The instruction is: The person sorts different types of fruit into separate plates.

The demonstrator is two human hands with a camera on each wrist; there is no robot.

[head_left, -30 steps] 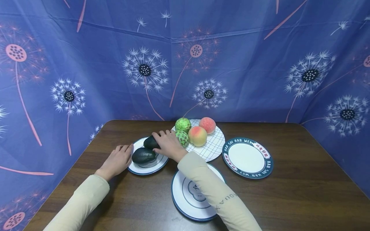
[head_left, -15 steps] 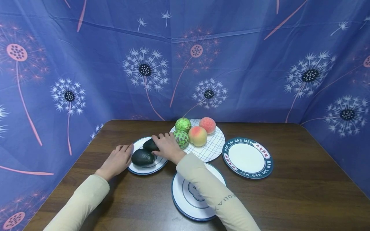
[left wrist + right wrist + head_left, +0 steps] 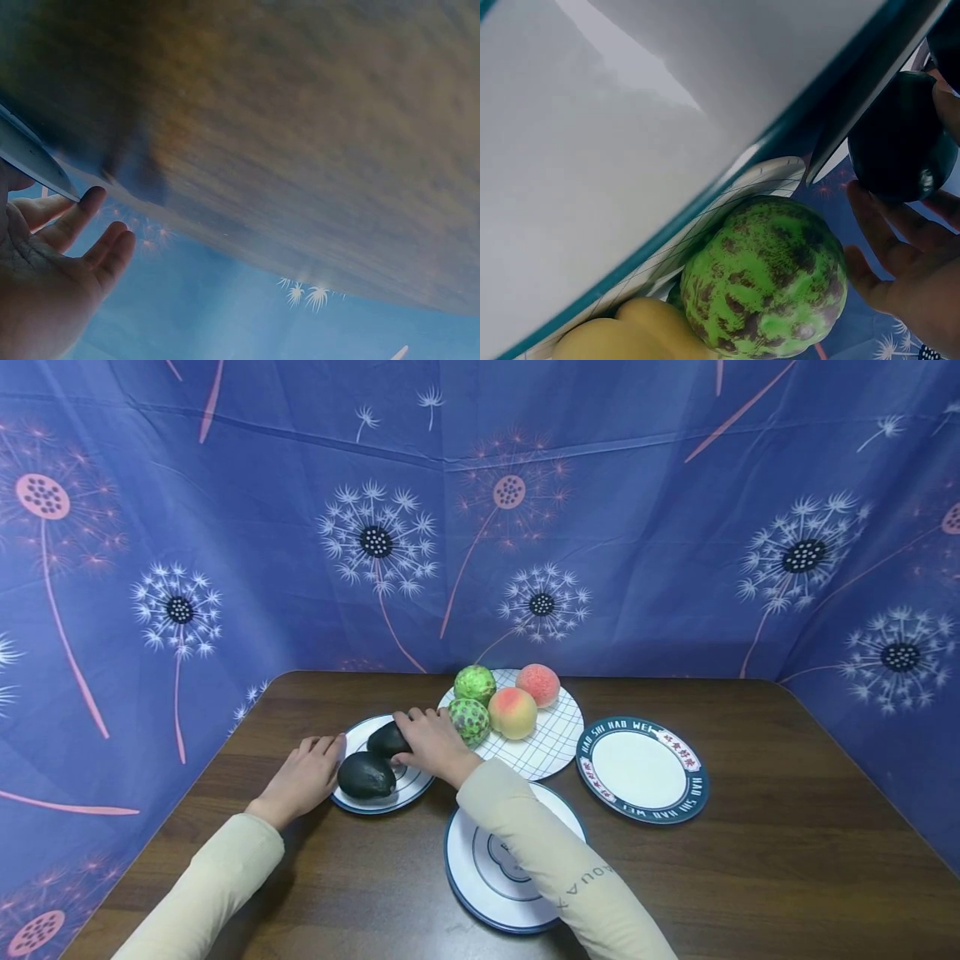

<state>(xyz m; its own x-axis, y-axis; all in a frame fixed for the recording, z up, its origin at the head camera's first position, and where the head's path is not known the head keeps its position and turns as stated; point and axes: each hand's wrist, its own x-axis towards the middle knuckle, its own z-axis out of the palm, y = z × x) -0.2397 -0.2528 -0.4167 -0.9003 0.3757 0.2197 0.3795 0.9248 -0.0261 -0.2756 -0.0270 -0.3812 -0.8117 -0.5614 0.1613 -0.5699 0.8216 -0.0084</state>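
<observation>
Two glossy dark-green avocados lie on a small white plate (image 3: 411, 787) with a blue rim, at the left of the head view. My right hand (image 3: 437, 745) grips the back avocado (image 3: 387, 740) from its right side, and that hand covers part of it. In the right wrist view the fingers (image 3: 900, 232) lie along the dark fruit. The front avocado (image 3: 366, 775) rests just nearer to me, beside the right thumb. My left hand (image 3: 303, 777) is at the plate's left rim; in the left wrist view its fingertips touch the plate's edge (image 3: 45, 169).
Behind, a grid-patterned plate (image 3: 551, 752) bears two green custard apples (image 3: 470, 722) and two peaches (image 3: 513, 713). To the right lies a green-rimmed plate (image 3: 643, 770). Stacked white plates (image 3: 480, 885) stand under the right forearm. A blue cloth (image 3: 637, 485) hangs behind the table (image 3: 787, 860).
The front avocado has shifted left and slightly toward me on the plate. The back avocado and my right hand have moved slightly left. My left hand has stayed at the rim.
</observation>
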